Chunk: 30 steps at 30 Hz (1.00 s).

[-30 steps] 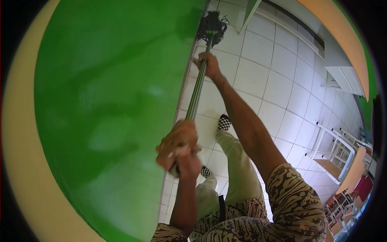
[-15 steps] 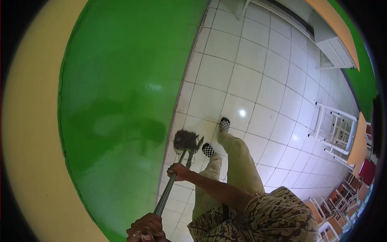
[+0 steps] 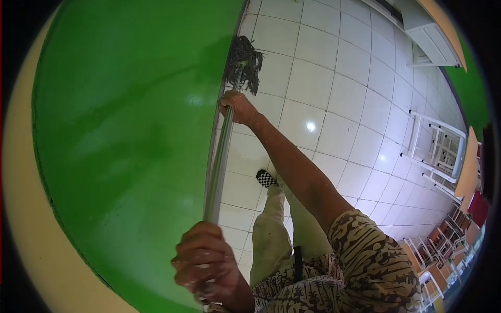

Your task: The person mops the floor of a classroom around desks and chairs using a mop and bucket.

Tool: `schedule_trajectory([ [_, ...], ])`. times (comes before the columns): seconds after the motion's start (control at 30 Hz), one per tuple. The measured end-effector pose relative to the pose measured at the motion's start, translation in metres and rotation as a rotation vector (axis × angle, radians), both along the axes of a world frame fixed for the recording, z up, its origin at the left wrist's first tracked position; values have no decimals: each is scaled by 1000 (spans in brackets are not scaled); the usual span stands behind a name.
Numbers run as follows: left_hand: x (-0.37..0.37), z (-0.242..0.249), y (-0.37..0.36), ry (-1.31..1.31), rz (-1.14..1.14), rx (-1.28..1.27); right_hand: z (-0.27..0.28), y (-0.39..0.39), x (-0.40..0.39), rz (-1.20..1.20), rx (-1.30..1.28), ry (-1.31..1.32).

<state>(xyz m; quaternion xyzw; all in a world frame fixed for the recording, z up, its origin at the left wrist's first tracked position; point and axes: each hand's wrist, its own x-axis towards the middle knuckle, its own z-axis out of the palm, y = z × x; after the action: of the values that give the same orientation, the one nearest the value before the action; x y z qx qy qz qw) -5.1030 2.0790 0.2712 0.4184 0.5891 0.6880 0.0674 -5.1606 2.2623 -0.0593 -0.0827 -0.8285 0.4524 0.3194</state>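
Observation:
A long metal mop handle (image 3: pixel 222 151) runs up along the base of the green wall. Near its top end, low in the view, my left hand (image 3: pixel 206 261) is closed around it. Farther down the handle, my right hand (image 3: pixel 239 107) grips it with the arm stretched forward. The dark, stringy mop head (image 3: pixel 250 60) lies spread on the white tiles, against the wall's edge, just beyond my right hand.
The green wall (image 3: pixel 130 130) rises on the left beside the tiled floor (image 3: pixel 334 120). One checkered shoe (image 3: pixel 265 178) shows below. A white-framed chair (image 3: pixel 436 146) stands at right, a desk (image 3: pixel 428 41) at upper right, and several stacked chairs at lower right.
The mop head has moved forward along the wall, away from my feet. My right arm has stretched out with it, and my left hand has come up and slightly right. Only one shoe shows now.

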Motion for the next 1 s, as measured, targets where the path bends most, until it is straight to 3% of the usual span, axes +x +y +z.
schedule_trajectory([
  [0.13, 27, 3, -32, 14, 107, -36, 11, -29, 34, -129, -172, 92],
  [0.17, 19, 29, -18, 30, 60, -49, 22, -42, 47, -183, -139, 74],
  [0.27, -3, 74, -35, -189, -251, 23, 53, -89, 107, -397, -123, -16],
  [0.4, 30, 75, -13, -319, -350, 103, 66, -129, 222, -629, -104, -137],
  [0.43, 38, 74, 3, -440, -636, 103, 40, -148, 261, -689, -259, -141],
  [0.47, 38, 66, 15, -398, -902, 52, 10, -163, 290, -745, -411, -142],
  [0.5, 51, 59, 18, -502, -909, 33, 48, -137, 298, -834, -47, 3],
  [0.57, 81, 32, 20, -613, -931, 24, 32, -138, 347, -997, -109, -214],
  [0.67, 117, -42, -2, -1031, -694, -31, -9, -121, 429, -981, -11, -302],
  [0.7, 137, -84, -31, -1008, -498, -266, -33, -115, 461, -981, -31, -406],
  [0.73, 139, -107, -25, -1002, -530, -245, -28, -99, 484, -823, -11, -669],
  [0.8, 154, -120, -39, -1018, -469, -175, -24, -84, 513, -727, 24, -859],
  [0.9, 147, -116, -89, -1067, -382, -48, 0, -101, 462, -888, 122, -612],
  [0.97, 116, -105, -122, -913, -133, 13, -9, -121, 408, -869, 211, -451],
  [1.0, 96, -93, -138, -830, -81, -11, -15, -134, 376, -792, 64, -418],
])
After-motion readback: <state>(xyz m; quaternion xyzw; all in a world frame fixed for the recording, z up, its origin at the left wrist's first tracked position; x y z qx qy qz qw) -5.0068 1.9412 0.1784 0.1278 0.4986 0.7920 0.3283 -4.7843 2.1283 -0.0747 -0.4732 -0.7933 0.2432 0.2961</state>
